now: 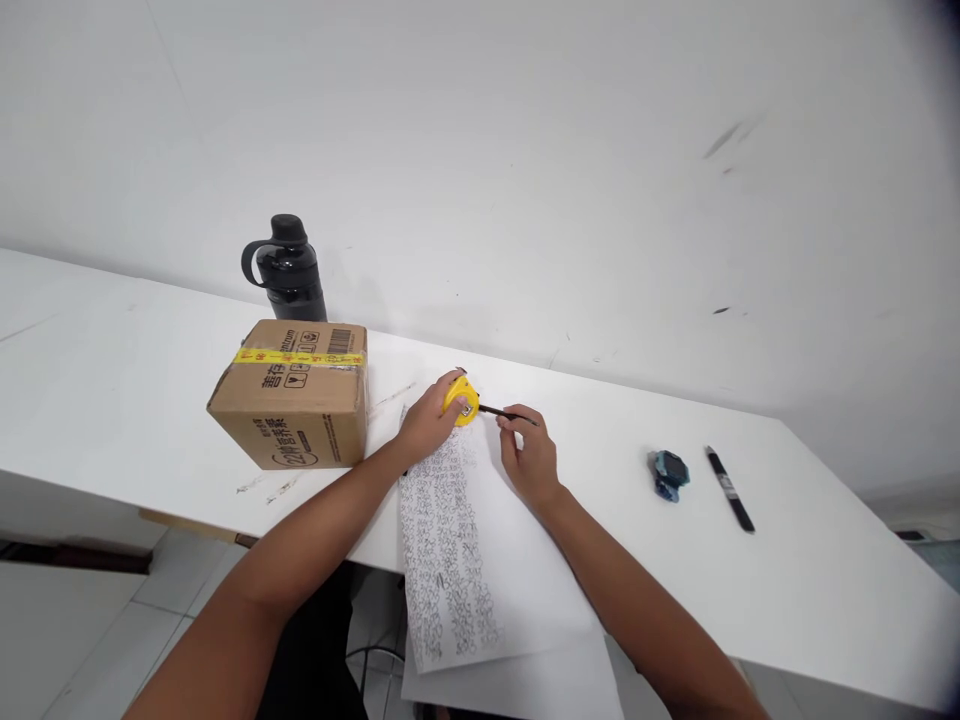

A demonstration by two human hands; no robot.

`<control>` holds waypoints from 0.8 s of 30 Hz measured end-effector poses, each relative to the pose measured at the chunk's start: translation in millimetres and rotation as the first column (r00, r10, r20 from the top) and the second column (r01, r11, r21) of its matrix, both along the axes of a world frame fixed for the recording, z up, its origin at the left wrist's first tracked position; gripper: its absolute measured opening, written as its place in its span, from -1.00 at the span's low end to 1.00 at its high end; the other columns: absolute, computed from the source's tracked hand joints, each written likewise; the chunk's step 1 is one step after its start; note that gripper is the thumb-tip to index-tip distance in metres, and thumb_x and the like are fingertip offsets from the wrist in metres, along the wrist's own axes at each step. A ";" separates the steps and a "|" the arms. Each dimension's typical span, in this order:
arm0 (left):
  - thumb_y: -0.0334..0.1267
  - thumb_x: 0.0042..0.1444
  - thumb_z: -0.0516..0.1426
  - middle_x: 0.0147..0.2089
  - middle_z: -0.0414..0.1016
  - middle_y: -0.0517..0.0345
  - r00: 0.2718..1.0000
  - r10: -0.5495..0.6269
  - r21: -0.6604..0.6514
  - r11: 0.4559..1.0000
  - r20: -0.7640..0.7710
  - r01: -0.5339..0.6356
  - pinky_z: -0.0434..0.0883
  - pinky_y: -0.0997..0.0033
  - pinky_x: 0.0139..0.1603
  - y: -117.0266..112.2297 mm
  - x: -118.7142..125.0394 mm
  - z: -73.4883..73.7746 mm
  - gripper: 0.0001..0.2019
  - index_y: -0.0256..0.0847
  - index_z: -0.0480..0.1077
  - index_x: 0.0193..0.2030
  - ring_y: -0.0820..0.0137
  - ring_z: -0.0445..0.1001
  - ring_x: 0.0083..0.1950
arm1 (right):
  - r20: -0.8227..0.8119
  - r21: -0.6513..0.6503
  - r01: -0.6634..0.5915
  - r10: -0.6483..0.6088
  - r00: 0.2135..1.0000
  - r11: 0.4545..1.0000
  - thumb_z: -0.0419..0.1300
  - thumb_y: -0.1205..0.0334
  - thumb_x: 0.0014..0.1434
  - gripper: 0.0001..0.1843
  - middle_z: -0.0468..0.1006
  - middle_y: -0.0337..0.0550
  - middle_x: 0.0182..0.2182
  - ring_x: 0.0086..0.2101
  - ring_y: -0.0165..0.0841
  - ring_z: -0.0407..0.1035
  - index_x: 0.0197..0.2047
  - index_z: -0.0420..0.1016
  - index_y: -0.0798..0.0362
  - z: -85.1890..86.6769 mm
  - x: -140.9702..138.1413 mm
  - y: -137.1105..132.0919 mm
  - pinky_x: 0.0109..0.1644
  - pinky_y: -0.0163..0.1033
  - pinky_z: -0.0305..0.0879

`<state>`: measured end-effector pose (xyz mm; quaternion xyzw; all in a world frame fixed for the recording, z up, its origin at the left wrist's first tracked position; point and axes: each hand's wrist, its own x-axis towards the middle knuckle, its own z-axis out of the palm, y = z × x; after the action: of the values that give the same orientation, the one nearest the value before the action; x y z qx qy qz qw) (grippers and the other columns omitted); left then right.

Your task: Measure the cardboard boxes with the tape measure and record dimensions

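My left hand (431,418) is closed around a yellow tape measure (470,391), thumb resting on its face. The tape measure sits over the top end of a sheet of paper (525,560) covered on its left side with columns of dense handwriting. Between the fingers of my right hand (531,455) is a slim black pen (495,411), pointing left. Its far end meets the right side of the tape measure; whether they touch, I cannot tell. The paper's lower part hangs past the table's front edge, with another white sheet under it.
A taped cardboard box (300,400) stands left of my left hand, with a black bottle (292,270) behind it. A dark blue watch (669,472) and a black marker-like pen (729,488) lie on the white table (810,570) at right. The wall runs along the back.
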<state>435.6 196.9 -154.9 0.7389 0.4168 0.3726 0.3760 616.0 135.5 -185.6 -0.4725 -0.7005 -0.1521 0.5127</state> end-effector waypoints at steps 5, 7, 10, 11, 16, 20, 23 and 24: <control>-0.01 0.29 -0.05 0.33 0.27 0.13 1.000 0.016 -0.001 1.000 0.004 -0.016 0.25 0.13 0.26 1.1 0.8 0.1 -0.50 0.05 0.10 0.35 0.21 0.30 0.27 | -0.046 0.037 0.016 -0.014 0.999 0.999 0.09 0.36 0.22 -0.88 0.47 -0.07 -0.20 -0.25 -0.32 0.47 -0.17 0.34 -0.03 3.7 4.4 -1.7 -0.28 -0.19 0.49; -0.01 0.28 -0.05 0.32 0.27 0.12 1.000 0.018 0.001 1.000 0.004 -0.018 0.26 0.13 0.25 1.0 0.9 0.3 -0.50 0.05 0.11 0.34 0.20 0.31 0.26 | -0.131 0.007 0.048 -0.046 0.990 0.999 0.12 0.30 0.23 -0.83 0.45 -0.07 -0.23 -0.33 -0.34 0.44 -0.09 0.33 -0.01 5.8 6.7 -0.6 -0.32 -0.20 0.48; 0.00 0.28 -0.05 0.30 0.29 0.10 1.000 0.025 -0.020 0.999 0.001 -0.025 0.30 0.12 0.20 0.2 0.6 1.0 -0.49 0.05 0.11 0.35 0.19 0.35 0.22 | -0.305 -0.025 0.112 -0.114 0.946 0.993 0.12 0.22 0.25 -0.62 0.41 -0.11 -0.24 -0.39 -0.39 0.38 0.12 0.22 0.01 10.1 13.0 0.9 -0.36 -0.25 0.44; 0.00 0.28 -0.05 0.29 0.31 0.10 1.000 0.026 -0.028 0.999 -0.004 -0.026 0.32 0.12 0.18 -0.1 0.4 1.4 -0.50 0.05 0.12 0.34 0.18 0.37 0.19 | -0.335 -0.024 0.134 -0.134 0.933 0.991 0.10 0.22 0.25 -0.58 0.40 -0.13 -0.24 -0.39 -0.40 0.37 0.17 0.18 0.01 11.6 15.7 1.0 -0.37 -0.26 0.43; -0.01 0.28 -0.04 0.28 0.33 0.12 0.999 0.032 -0.028 0.999 -0.013 -0.032 0.35 0.11 0.13 -1.3 0.1 3.6 -0.52 0.08 0.15 0.32 0.18 0.39 0.15 | -0.204 0.057 0.175 -0.160 0.966 0.983 0.02 0.32 0.21 -0.57 0.36 -0.18 -0.34 -0.42 -0.37 0.33 0.16 0.23 0.02 13.9 24.8 -0.6 -0.39 -0.24 0.38; -0.02 0.28 -0.04 0.29 0.32 0.12 0.999 0.030 -0.019 0.999 -0.009 -0.031 0.33 0.12 0.17 -1.6 0.8 3.6 -0.52 0.05 0.14 0.33 0.20 0.39 0.17 | 0.023 -0.029 0.111 -0.110 0.994 0.993 0.00 0.40 0.13 -0.61 0.36 -0.24 -0.44 -0.54 -0.40 0.29 0.04 0.31 0.01 9.7 20.3 -1.5 -0.52 -0.29 0.29; -0.03 0.28 -0.04 0.32 0.28 0.13 1.000 0.031 -0.008 0.999 0.005 -0.031 0.28 0.13 0.24 -1.3 1.4 2.5 -0.51 0.04 0.13 0.34 0.21 0.35 0.22 | 0.078 -0.086 0.071 -0.064 0.995 0.994 0.02 0.38 0.11 -0.65 0.40 -0.25 -0.45 -0.56 -0.42 0.29 -0.02 0.34 0.01 10.1 18.3 -3.6 -0.53 -0.32 0.27; -0.03 0.27 -0.04 0.32 0.28 0.13 0.999 0.031 -0.006 0.999 0.009 -0.031 0.26 0.13 0.26 -1.1 1.5 2.1 -0.50 0.04 0.13 0.34 0.21 0.34 0.23 | 0.051 -0.092 0.083 -0.078 0.996 0.992 0.03 0.35 0.14 -0.67 0.42 -0.24 -0.43 -0.56 -0.42 0.31 -0.01 0.35 0.02 11.2 19.2 -4.5 -0.51 -0.31 0.28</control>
<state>437.1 195.7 -152.9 0.7295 0.4279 0.3804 0.3742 635.3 131.0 -174.4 -0.5203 -0.6991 -0.1506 0.4667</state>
